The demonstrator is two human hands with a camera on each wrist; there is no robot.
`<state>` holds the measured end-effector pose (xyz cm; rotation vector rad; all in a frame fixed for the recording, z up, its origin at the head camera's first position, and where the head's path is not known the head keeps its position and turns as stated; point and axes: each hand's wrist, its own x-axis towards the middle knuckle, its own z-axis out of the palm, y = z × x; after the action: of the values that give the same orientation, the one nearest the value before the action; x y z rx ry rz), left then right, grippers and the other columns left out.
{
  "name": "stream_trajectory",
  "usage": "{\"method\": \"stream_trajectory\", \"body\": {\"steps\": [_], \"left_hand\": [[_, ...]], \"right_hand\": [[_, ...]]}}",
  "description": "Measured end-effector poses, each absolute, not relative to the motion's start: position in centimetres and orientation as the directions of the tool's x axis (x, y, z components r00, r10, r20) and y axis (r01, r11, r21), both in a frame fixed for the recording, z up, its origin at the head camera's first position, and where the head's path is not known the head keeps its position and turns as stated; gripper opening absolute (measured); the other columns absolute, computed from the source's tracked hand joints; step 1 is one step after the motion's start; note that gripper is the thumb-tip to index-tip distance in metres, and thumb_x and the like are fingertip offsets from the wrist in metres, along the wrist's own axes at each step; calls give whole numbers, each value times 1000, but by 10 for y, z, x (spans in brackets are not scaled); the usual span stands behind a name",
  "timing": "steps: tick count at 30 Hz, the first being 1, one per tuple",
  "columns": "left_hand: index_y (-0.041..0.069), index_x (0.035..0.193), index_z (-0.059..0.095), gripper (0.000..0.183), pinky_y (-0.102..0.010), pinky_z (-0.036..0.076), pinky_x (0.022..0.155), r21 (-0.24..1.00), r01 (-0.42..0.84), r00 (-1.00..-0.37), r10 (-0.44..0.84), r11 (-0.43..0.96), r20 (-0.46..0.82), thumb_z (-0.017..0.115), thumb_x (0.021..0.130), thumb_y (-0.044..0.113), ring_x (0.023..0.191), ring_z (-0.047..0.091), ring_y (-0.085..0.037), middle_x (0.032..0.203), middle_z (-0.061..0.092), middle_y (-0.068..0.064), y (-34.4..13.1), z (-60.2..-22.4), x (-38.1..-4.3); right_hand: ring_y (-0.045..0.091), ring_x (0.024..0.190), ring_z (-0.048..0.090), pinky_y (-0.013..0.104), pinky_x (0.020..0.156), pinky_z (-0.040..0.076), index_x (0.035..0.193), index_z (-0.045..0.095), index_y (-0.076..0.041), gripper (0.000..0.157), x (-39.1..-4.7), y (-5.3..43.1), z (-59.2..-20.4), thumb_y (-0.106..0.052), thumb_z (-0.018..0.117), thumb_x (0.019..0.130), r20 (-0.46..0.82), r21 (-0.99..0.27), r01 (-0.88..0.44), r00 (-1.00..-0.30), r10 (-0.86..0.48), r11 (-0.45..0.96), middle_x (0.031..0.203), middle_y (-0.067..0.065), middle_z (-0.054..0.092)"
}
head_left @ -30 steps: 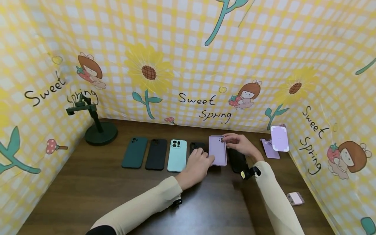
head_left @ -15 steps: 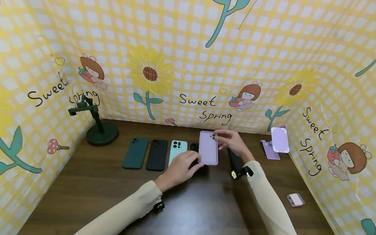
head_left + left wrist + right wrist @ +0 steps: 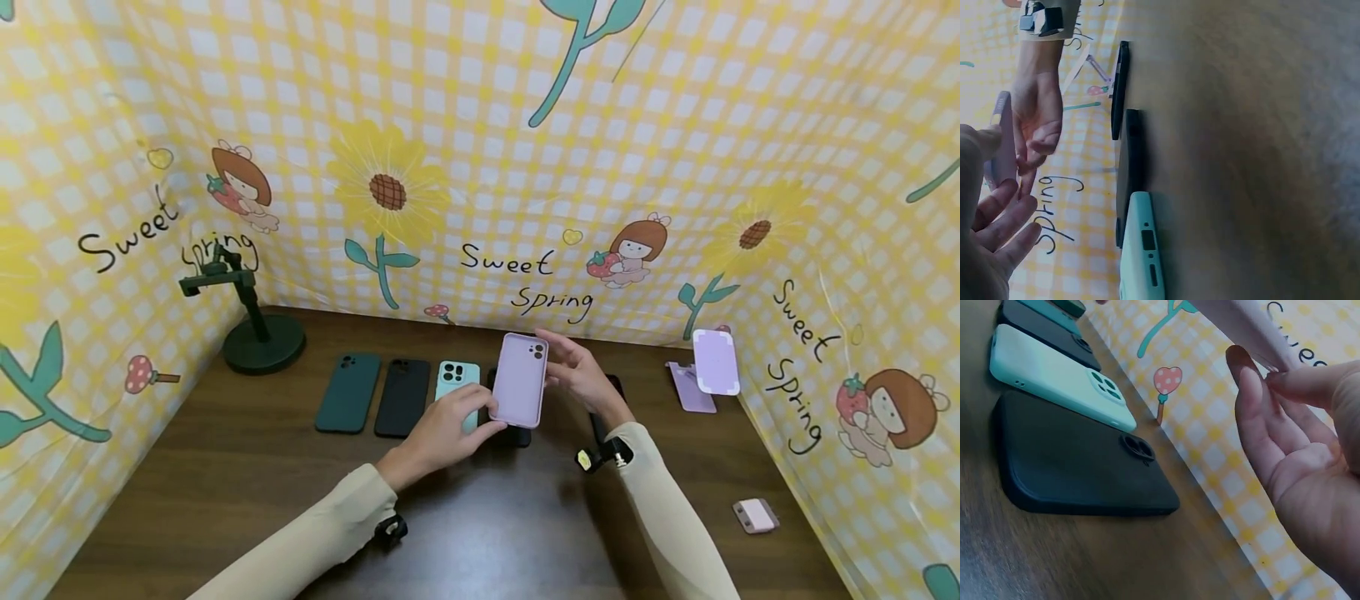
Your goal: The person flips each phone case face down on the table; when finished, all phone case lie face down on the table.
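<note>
A lilac phone case [image 3: 517,382], its inside and camera holes showing, is held tilted above the table. My left hand [image 3: 441,427] pinches its lower left corner, and my right hand [image 3: 583,379] pinches its upper right edge. In the right wrist view, thumb and fingers meet on one end of the case [image 3: 1254,328]. Beneath it lies a black phone case [image 3: 1079,456], mostly covered in the head view. Left of that, a mint case [image 3: 453,377] is partly behind my left hand. Another black case [image 3: 615,387] lies by my right wrist.
A dark case [image 3: 402,398] and a dark green case [image 3: 348,393] continue the row leftward. A dark green stand [image 3: 264,343] is at the back left. On the right are a lilac stand [image 3: 716,362] and a small white-and-grey charger [image 3: 756,516].
The lilac case has been lifted and moved left over the black case, tilting slightly. Both hands moved left with it, uncovering part of the right-hand black case.
</note>
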<state>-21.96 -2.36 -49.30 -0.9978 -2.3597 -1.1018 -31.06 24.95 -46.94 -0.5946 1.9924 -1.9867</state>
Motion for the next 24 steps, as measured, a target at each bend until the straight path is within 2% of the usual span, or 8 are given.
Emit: {"method": "stream_trajectory", "body": {"steps": [2,5,8,11,14,19,24], "left_hand": [[21,95,63,17,-28,55,80,520,723,-691,453,455,564,76,94,32,94,65,-8,107,68,7,-24,-491,-219],[22,95,64,17,-27,54,78,505,725,-687,457,468,564,76,94,33,91,64,-6,105,68,8,-24,-489,-219],[22,94,64,17,-26,54,77,489,733,-678,462,472,571,77,94,34,89,64,-5,102,69,9,-24,-488,-220],[23,93,64,17,-25,54,76,480,738,-673,471,474,570,76,94,35,88,63,-3,100,68,11,-24,-487,-222],[23,93,65,16,-25,54,76,470,745,-666,482,473,569,76,95,35,87,63,-2,98,69,11,-25,-486,-223],[23,94,66,12,-27,54,76,472,758,-652,512,450,559,74,96,31,86,67,-7,95,72,9,-25,-485,-222],[22,96,67,10,-32,55,76,534,736,-675,519,416,525,73,97,31,89,70,-14,99,74,6,-23,-485,-221]], "right_hand": [[9,107,70,28,80,60,160,31,-1,63,-310,247,-471,4,55,102,96,-995,-89,-874,-476,-38,160,17,40],[9,112,69,29,84,60,159,32,-2,61,-311,246,-474,2,55,103,86,-996,-76,-874,-478,-39,151,7,52],[7,113,68,27,84,59,157,36,-1,55,-312,247,-476,2,53,104,85,-996,-82,-876,-474,-28,139,-6,61],[6,115,68,26,84,59,156,37,1,54,-313,250,-476,3,52,104,99,-995,-97,-874,-475,-29,135,-12,64],[7,119,66,26,84,59,155,37,3,54,-315,253,-478,3,54,103,138,-990,-134,-856,-498,-45,143,-6,62],[11,126,64,28,93,57,150,45,1,48,-316,255,-480,-2,57,104,220,-973,-222,-817,-533,-61,154,13,55],[13,124,66,29,96,57,148,51,-9,45,-316,254,-479,-6,58,104,225,-972,-225,-814,-535,-66,142,4,65]]}}
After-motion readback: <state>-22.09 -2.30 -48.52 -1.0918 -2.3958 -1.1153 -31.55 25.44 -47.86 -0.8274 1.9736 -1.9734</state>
